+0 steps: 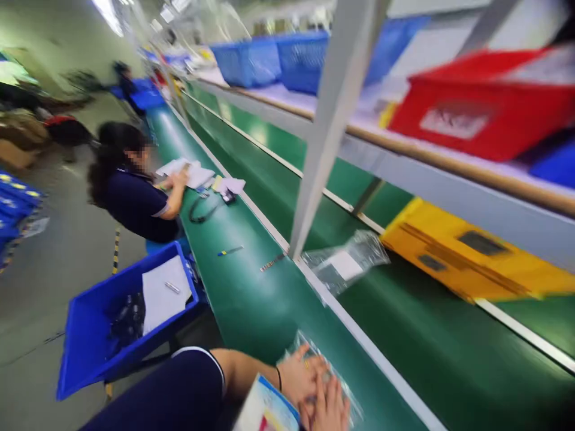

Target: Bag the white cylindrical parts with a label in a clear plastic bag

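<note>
Pressing flat on a clear plastic bag (349,400), the left hand (300,376) and right hand (331,410) lie side by side, fingers close together. A colourful card (267,410) sits just behind the left wrist. Well beyond the fingertips lies a second bag (345,260) on the green belt (251,299).

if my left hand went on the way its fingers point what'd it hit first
Likely the white rail beside the belt; the left hand lies on a clear plastic bag, fingers aimed right. Blur makes depth unsure.
</note>
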Demonstrator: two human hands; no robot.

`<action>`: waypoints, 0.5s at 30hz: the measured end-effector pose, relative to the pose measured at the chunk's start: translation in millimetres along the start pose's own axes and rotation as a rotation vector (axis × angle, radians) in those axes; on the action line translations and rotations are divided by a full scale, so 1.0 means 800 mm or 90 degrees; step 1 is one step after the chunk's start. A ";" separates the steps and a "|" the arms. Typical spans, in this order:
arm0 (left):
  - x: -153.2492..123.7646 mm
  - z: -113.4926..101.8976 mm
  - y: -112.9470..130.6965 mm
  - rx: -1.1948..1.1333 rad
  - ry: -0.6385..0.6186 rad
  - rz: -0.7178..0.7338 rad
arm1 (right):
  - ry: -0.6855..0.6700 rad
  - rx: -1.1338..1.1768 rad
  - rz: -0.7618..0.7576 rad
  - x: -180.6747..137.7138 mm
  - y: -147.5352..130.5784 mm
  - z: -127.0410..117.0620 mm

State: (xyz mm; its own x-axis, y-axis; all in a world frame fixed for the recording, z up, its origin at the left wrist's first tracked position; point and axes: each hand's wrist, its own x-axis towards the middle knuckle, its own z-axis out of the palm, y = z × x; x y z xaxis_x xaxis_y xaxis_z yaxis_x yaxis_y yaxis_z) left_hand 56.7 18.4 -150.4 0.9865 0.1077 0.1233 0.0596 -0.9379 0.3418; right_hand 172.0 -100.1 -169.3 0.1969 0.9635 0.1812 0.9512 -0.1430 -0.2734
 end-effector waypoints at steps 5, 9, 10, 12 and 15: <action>0.011 -0.010 -0.010 -0.076 -0.039 -0.005 | -0.056 -0.085 0.012 -0.021 -0.016 -0.030; 0.018 0.002 -0.013 -0.112 -0.055 -0.002 | -0.098 -0.081 0.043 -0.017 -0.008 -0.026; 0.018 0.003 -0.012 -0.113 -0.060 -0.001 | -0.101 -0.074 0.044 -0.017 -0.007 -0.026; 0.018 0.004 -0.011 -0.113 -0.067 -0.005 | -0.103 -0.056 0.046 -0.018 -0.006 -0.025; 0.019 0.003 -0.010 -0.118 -0.070 -0.014 | -0.118 -0.041 0.055 -0.016 -0.008 -0.028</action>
State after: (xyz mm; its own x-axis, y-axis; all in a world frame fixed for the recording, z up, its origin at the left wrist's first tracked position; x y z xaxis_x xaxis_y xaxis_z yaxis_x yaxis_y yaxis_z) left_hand 71.5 26.9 -154.0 0.9966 0.0808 0.0159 0.0615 -0.8581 0.5098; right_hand 168.5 -116.5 -148.5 0.2370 0.9713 -0.0195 0.9469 -0.2355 -0.2190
